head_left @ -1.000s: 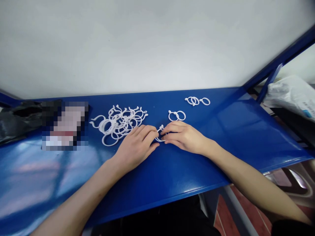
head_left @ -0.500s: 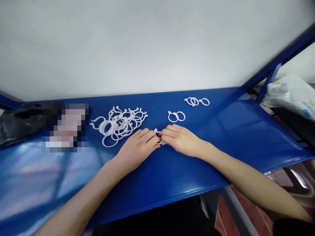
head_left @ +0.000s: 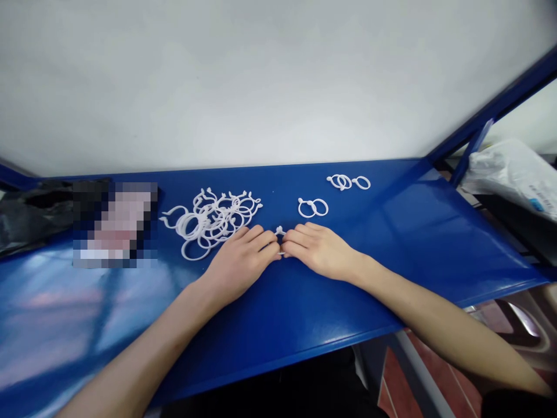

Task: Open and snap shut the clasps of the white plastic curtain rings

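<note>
My left hand point(head_left: 241, 261) and my right hand point(head_left: 319, 251) meet fingertip to fingertip over the middle of the blue shelf point(head_left: 404, 232). Both pinch a small white plastic ring point(head_left: 279, 232) between them; only its top nub and a sliver below show. A heap of white open rings point(head_left: 213, 219) lies just left of my left hand. A joined pair of rings point(head_left: 312, 206) lies beyond my right hand. Three linked rings point(head_left: 348, 182) sit further back right.
A pixelated block point(head_left: 115, 223) and dark plastic wrapping point(head_left: 30, 212) occupy the shelf's left end. A white wall rises behind. A white plastic bag point(head_left: 513, 174) lies past the blue frame post at the right. The shelf's front edge runs below my forearms.
My fingertips have drawn closer together over the ring, which is now mostly hidden. Both hands stay at the same spot on the shelf.
</note>
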### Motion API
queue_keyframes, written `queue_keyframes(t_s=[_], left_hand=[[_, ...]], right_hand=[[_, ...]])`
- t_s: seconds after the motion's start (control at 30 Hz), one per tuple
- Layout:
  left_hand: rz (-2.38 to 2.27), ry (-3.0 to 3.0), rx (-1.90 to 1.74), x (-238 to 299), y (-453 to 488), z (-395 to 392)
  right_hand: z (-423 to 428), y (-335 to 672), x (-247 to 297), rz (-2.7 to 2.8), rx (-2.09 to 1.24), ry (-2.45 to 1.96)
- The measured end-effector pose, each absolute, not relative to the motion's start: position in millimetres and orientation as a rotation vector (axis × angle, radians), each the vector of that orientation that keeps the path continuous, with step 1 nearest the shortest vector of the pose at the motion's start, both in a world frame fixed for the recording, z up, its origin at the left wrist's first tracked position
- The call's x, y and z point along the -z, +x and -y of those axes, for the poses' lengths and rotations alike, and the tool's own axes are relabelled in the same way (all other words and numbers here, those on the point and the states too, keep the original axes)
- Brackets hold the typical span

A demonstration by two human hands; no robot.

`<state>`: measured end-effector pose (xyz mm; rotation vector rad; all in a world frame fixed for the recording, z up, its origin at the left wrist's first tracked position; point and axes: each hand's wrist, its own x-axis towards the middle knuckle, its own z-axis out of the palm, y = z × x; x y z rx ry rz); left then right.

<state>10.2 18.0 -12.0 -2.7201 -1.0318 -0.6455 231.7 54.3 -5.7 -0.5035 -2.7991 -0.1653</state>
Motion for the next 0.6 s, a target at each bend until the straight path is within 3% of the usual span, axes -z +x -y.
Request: queue_keyframes(t_s=[0.6], left_hand=[[0.923, -2.565, 0.511, 15.4, 21.1, -11.9]], right_hand=[[-44.3, 230.3, -3.1, 2.706, 0.224, -0.534]])
